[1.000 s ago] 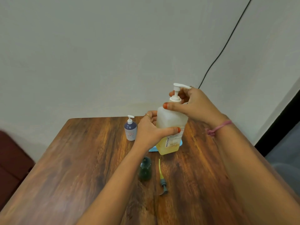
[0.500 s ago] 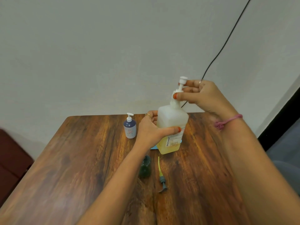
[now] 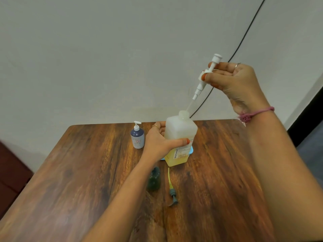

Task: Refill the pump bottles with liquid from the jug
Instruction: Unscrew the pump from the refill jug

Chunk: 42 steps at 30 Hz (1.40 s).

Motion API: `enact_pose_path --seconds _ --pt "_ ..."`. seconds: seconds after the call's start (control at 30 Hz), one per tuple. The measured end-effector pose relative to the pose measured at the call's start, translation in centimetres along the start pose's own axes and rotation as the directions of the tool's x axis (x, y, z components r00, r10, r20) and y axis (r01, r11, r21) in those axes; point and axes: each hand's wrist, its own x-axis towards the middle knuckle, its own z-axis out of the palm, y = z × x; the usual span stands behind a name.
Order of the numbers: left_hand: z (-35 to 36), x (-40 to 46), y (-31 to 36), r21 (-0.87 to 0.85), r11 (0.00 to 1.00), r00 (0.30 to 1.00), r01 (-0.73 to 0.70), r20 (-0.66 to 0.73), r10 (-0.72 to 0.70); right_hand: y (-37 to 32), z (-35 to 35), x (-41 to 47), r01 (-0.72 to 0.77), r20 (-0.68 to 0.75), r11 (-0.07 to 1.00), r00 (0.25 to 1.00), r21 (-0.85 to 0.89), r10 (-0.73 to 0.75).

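The translucent white plastic jug (image 3: 180,137) with yellow liquid stands on the brown wooden desk (image 3: 70,172). The left hand (image 3: 157,142) wraps its fingers (image 3: 181,142) around the jug's side. Above the jug's open neck, the right hand (image 3: 234,82) pinches the white pump head (image 3: 208,74), tilted, its tube tip at the neck. Left of the jug stands 1 small blue pump bottle (image 3: 137,137); nearer the camera than the jug sit a dark green bottle (image 3: 153,179) and a grey pump with yellow tube (image 3: 172,193).

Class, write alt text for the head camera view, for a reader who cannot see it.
A right hand lifts a white pump out of a large jug of yellow liquid, which the left hand steadies on a wooden table. Nearby stand a small blue pump bottle and an open green bottle, its grey pump lying beside it.
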Motion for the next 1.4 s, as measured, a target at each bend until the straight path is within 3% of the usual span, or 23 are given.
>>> enact_pose_path --seconds 0.53,1.1,1.4 --pt "-0.3 -0.3 -2.3 0.04 0.999 0.999 0.026 -0.028 -0.025 0.5 -1.9 1.1 -0.006 -0.106 0.995 0.994 0.103 0.017" --pt "-0.1 -0.2 -3.4 0.006 0.997 0.997 0.072 -0.001 -0.072 2.1 -2.2 1.6 0.002 -0.113 0.999 0.994 0.04 0.002" --pt "0.3 0.0 -4.4 0.0 0.994 0.994 0.105 0.008 -0.105 3.8 -4.8 0.4 -0.062 -0.208 0.972 0.972 0.225 0.111"
